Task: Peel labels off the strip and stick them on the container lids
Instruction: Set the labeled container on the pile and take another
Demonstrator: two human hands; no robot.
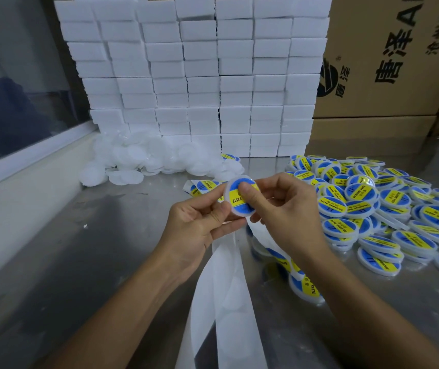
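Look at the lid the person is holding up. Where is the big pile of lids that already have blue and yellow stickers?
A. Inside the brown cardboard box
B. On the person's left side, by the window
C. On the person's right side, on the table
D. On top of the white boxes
C: the labelled lids lie heaped on the metal table to the right of the right hand, which presses the held lid.

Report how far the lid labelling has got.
Done: a big heap of labelled lids lies on the right. In hand: the left hand holds one lid while the right hand thumb presses its label down. Left: a pile of bare white lids by the stacked white boxes, and more labels on the strip.
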